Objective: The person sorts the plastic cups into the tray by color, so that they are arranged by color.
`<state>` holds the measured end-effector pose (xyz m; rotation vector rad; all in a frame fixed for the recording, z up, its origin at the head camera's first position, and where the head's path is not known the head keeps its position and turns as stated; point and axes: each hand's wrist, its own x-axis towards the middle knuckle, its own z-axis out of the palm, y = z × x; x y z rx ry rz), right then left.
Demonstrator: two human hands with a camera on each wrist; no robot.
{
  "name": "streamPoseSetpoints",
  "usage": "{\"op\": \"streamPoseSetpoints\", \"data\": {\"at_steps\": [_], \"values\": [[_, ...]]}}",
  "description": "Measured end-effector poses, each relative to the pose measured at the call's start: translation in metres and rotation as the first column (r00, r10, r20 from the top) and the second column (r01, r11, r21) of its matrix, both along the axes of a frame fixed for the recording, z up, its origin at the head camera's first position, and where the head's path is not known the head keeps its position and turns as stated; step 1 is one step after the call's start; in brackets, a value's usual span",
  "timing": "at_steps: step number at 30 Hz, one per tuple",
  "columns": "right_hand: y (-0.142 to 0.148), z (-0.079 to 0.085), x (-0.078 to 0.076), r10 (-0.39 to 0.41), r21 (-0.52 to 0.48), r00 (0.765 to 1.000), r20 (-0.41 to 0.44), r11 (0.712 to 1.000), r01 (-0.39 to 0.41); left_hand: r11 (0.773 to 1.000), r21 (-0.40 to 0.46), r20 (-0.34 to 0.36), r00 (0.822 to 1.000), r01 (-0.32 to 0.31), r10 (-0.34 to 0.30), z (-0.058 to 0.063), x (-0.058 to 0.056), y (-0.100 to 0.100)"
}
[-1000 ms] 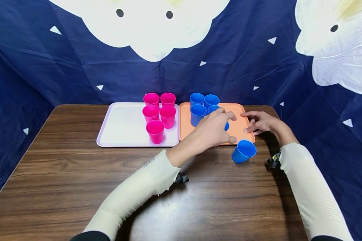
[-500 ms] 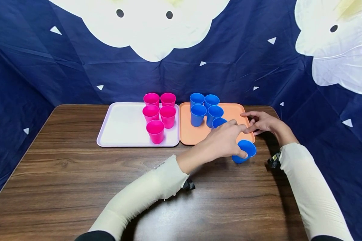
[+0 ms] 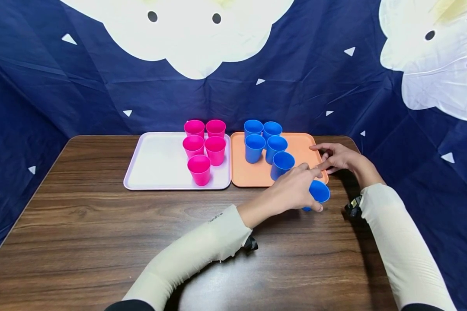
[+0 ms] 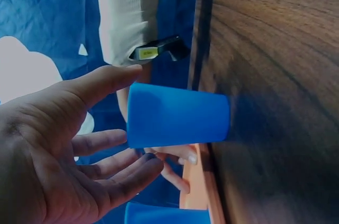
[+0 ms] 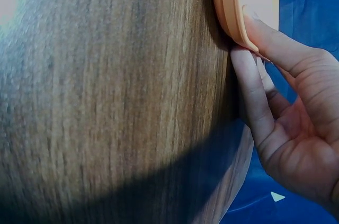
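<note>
My left hand (image 3: 295, 188) reaches over a blue cup (image 3: 320, 191) standing upright on the table in front of the orange tray. In the left wrist view, the left thumb (image 4: 114, 78) and the extended fingers (image 4: 119, 168) are spread on either side of that cup's (image 4: 177, 115) rim. Several more blue cups (image 3: 283, 162) stand upright on the orange tray (image 3: 301, 147). At the tray's right edge, my right hand (image 3: 336, 157) pinches the rim, the thumb on top and the fingers below, as the right wrist view shows.
A white tray (image 3: 153, 162) with a lilac rim adjoins the orange one on the left. Several pink cups (image 3: 199, 169) stand on its right part. The brown wooden table (image 3: 81, 224) meets a dark blue curtain (image 3: 171, 99) with white cloud shapes at the back.
My left hand has moved from above the frontmost blue cup on the orange tray, right and nearer, to the blue cup on the table. The right hand stays at the tray.
</note>
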<state>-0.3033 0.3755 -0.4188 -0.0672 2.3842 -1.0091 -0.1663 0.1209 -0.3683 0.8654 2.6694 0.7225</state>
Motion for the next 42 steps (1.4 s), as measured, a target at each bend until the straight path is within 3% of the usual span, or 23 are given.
{"op": "streamPoseSetpoints", "data": {"at_steps": [7, 16, 27, 35, 42], "values": [[-0.001, 0.0, -0.001, -0.014, -0.003, 1.0, 0.001, 1.0, 0.014, 1.0, 0.031, 0.011, 1.0, 0.001, -0.002, -0.009, 0.001, -0.002], [-0.002, 0.002, 0.001, -0.014, 0.002, 1.0, -0.005, 1.0, 0.014, 0.999, 0.05, 0.048, 0.999, -0.004, 0.001, -0.011, 0.0, -0.003], [-0.001, 0.002, 0.001, -0.015, -0.002, 1.0, 0.001, 1.0, 0.015, 0.996, 0.082, 0.074, 0.997, -0.024, 0.018, -0.006, 0.005, -0.012], [0.0, 0.0, 0.001, -0.014, 0.011, 1.0, -0.002, 1.0, 0.014, 0.986, 0.164, 0.048, 0.999, 0.002, -0.01, -0.006, 0.009, -0.023], [0.0, 0.001, 0.001, -0.006, -0.006, 1.0, -0.005, 1.0, 0.006, 0.985, 0.172, 0.057, 0.998, 0.016, -0.027, -0.001, 0.01, -0.037]]}}
